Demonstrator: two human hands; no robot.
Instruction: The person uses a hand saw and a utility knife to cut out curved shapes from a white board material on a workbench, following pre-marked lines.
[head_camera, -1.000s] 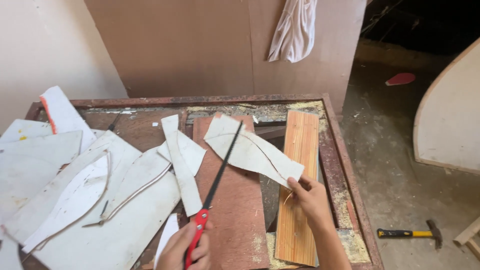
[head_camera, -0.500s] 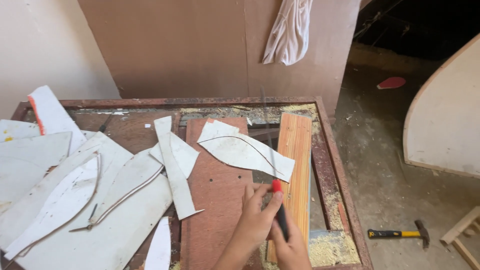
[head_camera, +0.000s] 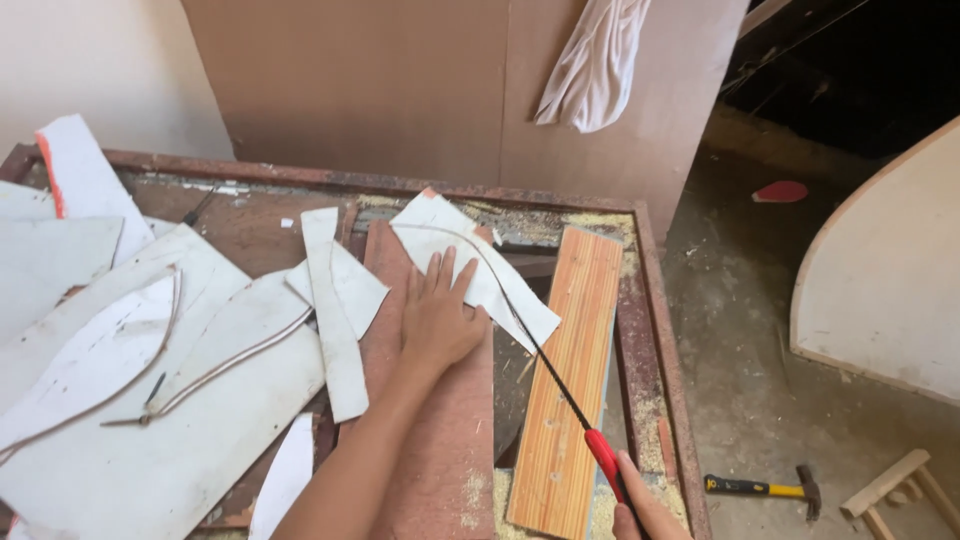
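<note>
My left hand (head_camera: 438, 312) lies flat, fingers spread, on a white curved board piece (head_camera: 470, 260) and the reddish-brown board (head_camera: 440, 430) beneath it. My right hand (head_camera: 648, 512), at the bottom edge, grips the red handle of a thin-bladed saw (head_camera: 560, 390). The dark blade runs up and left along the right edge of the white piece. An orange striped plank (head_camera: 572, 370) lies just right of the blade.
Several white offcuts (head_camera: 150, 370) cover the left of the rusty metal-framed table (head_camera: 660, 330). A yellow-handled hammer (head_camera: 760, 487) lies on the floor to the right, near a wooden stool corner (head_camera: 900, 485) and a big curved white panel (head_camera: 890, 280). A cloth (head_camera: 595, 65) hangs on the back board.
The saw passed from my left hand to my right. My left hand moved up onto the white piece, and the blade now lies along that piece's right edge.
</note>
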